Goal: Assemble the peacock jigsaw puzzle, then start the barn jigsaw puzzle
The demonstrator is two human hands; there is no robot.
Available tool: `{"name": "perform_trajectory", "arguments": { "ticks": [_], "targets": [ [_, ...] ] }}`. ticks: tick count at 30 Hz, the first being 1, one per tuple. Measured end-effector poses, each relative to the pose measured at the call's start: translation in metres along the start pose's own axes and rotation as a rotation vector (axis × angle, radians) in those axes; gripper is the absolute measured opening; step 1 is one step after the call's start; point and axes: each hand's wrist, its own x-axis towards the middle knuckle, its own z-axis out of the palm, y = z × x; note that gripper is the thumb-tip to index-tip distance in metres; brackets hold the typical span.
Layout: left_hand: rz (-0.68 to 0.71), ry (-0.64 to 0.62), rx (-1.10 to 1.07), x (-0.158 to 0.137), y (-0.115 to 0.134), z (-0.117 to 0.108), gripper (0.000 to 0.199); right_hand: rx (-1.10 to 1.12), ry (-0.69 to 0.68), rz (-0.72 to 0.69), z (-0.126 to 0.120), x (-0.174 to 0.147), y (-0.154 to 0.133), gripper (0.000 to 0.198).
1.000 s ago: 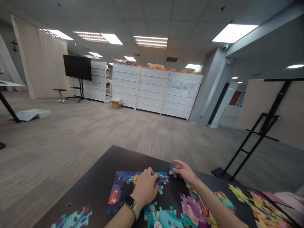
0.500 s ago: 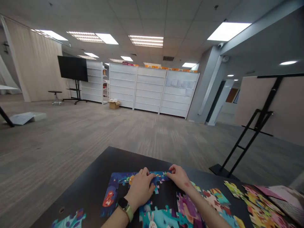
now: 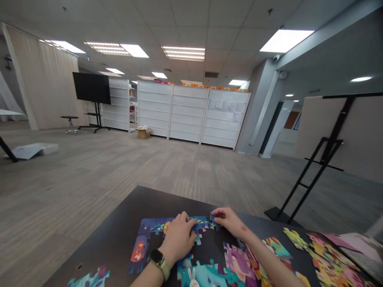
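A partly joined jigsaw puzzle (image 3: 139, 248) lies on the black table, with a dark blue strip along its far edge and a rabbit section nearer me. My left hand (image 3: 179, 235), wearing a watch with a green strap (image 3: 160, 263), rests palm down on the far strip, fingers apart. At that strip's right end, my right hand (image 3: 229, 221) pinches a small blue puzzle piece (image 3: 213, 222) between thumb and fingers. A narrow gap shows between this piece and the strip. A purple puzzle section (image 3: 239, 261) lies below my right forearm, which partly hides other pieces.
Loose teal pieces (image 3: 91, 278) lie at the table's near left. Several yellow and pink pieces (image 3: 329, 259) are spread at the right, beside papers or cloth (image 3: 356, 247). The black table (image 3: 119, 227) has a far corner ahead; a black stand (image 3: 311, 171) rises beyond it.
My right hand has shifted slightly right with the blue piece, opening a gap from the far strip. My left hand has stayed almost still on the puzzle.
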Motion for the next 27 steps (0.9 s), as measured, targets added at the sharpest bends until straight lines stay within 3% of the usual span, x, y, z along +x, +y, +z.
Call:
{"name": "perform_trajectory", "arguments": {
  "ticks": [17, 23, 27],
  "targets": [
    [0.013, 0.016, 0.003, 0.0, -0.001, 0.003, 0.038, -0.261, -0.084, -0.243, 0.002, -0.001, -0.026, 0.023],
    [0.032, 0.039, 0.001, -0.001, -0.001, 0.004, 0.038, -0.273, 0.088, -0.269, -0.009, -0.011, -0.043, 0.031],
    [0.027, 0.052, 0.001, 0.0, -0.003, 0.005, 0.038, -0.263, 0.238, -0.296, -0.022, -0.051, -0.074, 0.03]
  ]
}}
